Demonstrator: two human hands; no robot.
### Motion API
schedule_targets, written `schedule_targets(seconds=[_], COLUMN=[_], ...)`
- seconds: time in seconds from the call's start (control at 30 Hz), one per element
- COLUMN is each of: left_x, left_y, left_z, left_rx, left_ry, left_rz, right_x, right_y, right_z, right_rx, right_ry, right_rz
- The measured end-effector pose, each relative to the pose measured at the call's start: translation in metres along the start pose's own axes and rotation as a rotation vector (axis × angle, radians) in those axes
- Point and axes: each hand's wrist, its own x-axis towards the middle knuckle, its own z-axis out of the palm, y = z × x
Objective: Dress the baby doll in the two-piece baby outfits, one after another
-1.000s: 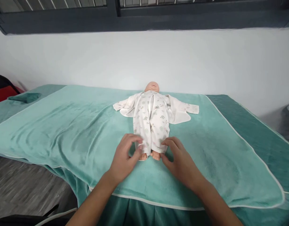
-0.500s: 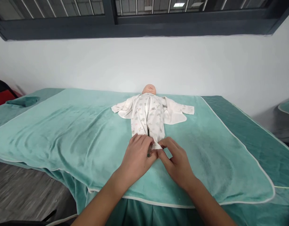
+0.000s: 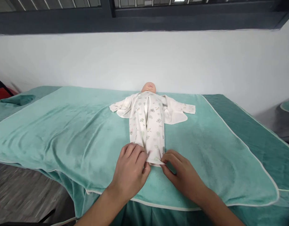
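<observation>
A baby doll (image 3: 149, 87) lies on its back with its head toward the wall. White printed baby trousers (image 3: 155, 130) cover its front, legs stretched toward me. Beneath them a white baby jacket (image 3: 176, 112) is spread, its sleeves out to both sides. My left hand (image 3: 131, 168) is closed, with thumb and fingers pinching the near hem of the trouser leg on the right. At that hem's other corner, my right hand (image 3: 183, 172) grips the cloth between thumb and forefinger. My left hand partly hides the end of the other trouser leg.
A light green blanket (image 3: 205, 163) with a pale edge lies under the doll, over a darker green cover (image 3: 252, 141). Behind stands a white wall (image 3: 88, 59) below a dark window frame (image 3: 182, 22). A red and black object (image 3: 1, 92) shows at the far left.
Both hands have drawn the trouser leg's hem toward me and spread it wider. The trouser legs now lie longer and flatter. My view has tilted slightly down.
</observation>
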Motion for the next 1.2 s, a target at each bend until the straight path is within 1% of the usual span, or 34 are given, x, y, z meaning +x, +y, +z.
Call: schedule_targets(seconds=[0.1,0.17,0.23,0.27,0.33,0.4,0.5,0.57,0.7,0.8,0.87,0.93,0.97,1.03,1.1,1.13,1.2], left_x=[0.002,0.008,0.016,0.021,0.029,0.033,0.029,0.023,0.013,0.009,0.005,0.004,0.005,0.012,0.026,0.035,0.055], left_y=[-0.008,-0.024,-0.047,-0.059,-0.08,-0.093,-0.092,-0.086,-0.079,-0.083,-0.089,-0.098,-0.102,-0.114,-0.128,-0.135,-0.148], left_z=[-0.001,0.002,0.008,0.013,0.023,0.032,0.039,0.041,0.041,0.036,0.032,0.029,0.029,0.032,0.039,0.044,0.053], left_rx=[-0.184,-0.308,-0.341,-0.33,-0.342,-0.436,-0.555,-0.594,-0.739,-0.864,-0.895,-0.859,-0.802,-0.589,-0.295,-0.169,-0.029], left_ry=[0.006,0.077,0.169,0.188,0.179,0.127,0.042,0.029,0.037,0.104,0.124,0.105,0.092,0.062,0.008,-0.028,-0.071], left_rz=[-0.017,-0.07,-0.185,-0.256,-0.386,-0.511,-0.675,-0.724,-0.767,-0.816,-0.822,-0.799,-0.782,-0.722,-0.593,-0.488,-0.308], right_x=[0.007,0.016,0.029,0.037,0.053,0.068,0.086,0.096,0.113,0.12,0.121,0.121,0.12,0.12,0.12,0.121,0.122], right_y=[0.005,0.015,0.033,0.044,0.067,0.087,0.105,0.11,0.116,0.12,0.122,0.122,0.122,0.122,0.123,0.124,0.127], right_z=[-0.012,-0.017,-0.017,-0.015,-0.006,0.004,0.016,0.019,0.019,0.017,0.016,0.016,0.016,0.017,0.017,0.018,0.018], right_rx=[0.084,0.106,0.034,-0.031,-0.157,-0.239,-0.298,-0.326,-0.361,-0.361,-0.352,-0.349,-0.349,-0.345,-0.337,-0.331,-0.317], right_ry=[-0.049,-0.01,0.085,0.136,0.2,0.2,0.185,0.191,0.177,0.128,0.113,0.112,0.109,0.097,0.081,0.076,0.073], right_rz=[0.003,0.029,0.071,0.084,0.07,0.054,0.017,-0.007,0.0,0.013,0.026,0.039,0.04,0.025,-0.014,-0.04,-0.092])
